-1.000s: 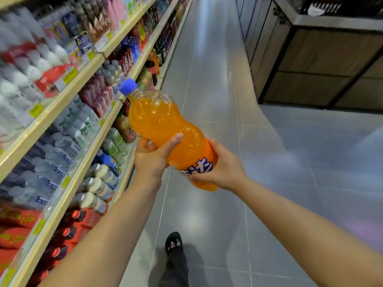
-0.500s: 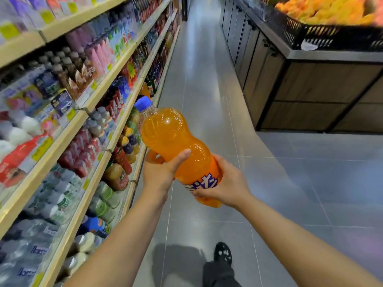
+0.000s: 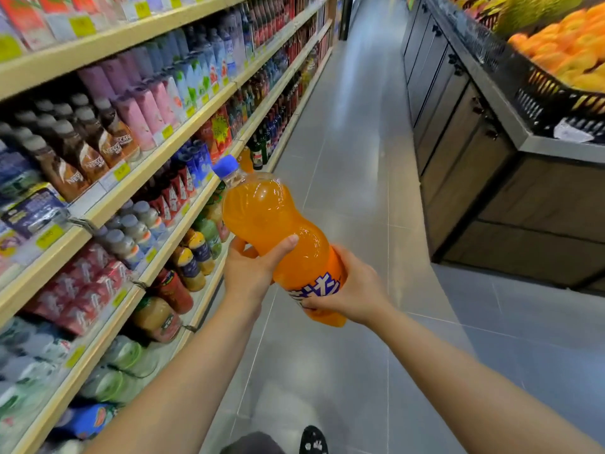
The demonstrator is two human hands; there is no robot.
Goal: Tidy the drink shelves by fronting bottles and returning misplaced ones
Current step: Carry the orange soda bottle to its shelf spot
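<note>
Orange soda bottle (image 3: 281,237): a large plastic bottle of orange drink is being held in mid-air over the aisle floor, clear of the shelves, tilting with its top leaning away and toward the shelving.
Blue cap (image 3: 225,165): it is sitting on the bottle's neck, pointing up toward the far end of the shelves.
Label: a band with blue and white lettering is wrapping the lower part of the bottle, partly hidden by fingers.
Left hand (image 3: 252,273): its grip is clenching around the bottle's narrow waist, thumb lying across the front of the bottle.
Right hand (image 3: 353,286): its grip is cupping the bottle's lower end from below and behind, fingers curling over the label.
Drink shelves (image 3: 170,145): wooden-edged shelves are running along the left side of the aisle, carrying rows of bottles with yellow price tags on the front edges.
Nescafe bottles (image 3: 98,149): brown coffee bottles are standing at the front edge of an upper shelf.
Aisle floor (image 3: 343,158): grey tiles are stretching ahead between the shelves and a stand.
Fruit stand (image 3: 491,178): a wood-panelled unit is standing on the right, with oranges (image 3: 569,50) piling in a black crate on top.
Shoe (image 3: 312,440): a dark shoe is showing at the bottom edge.
</note>
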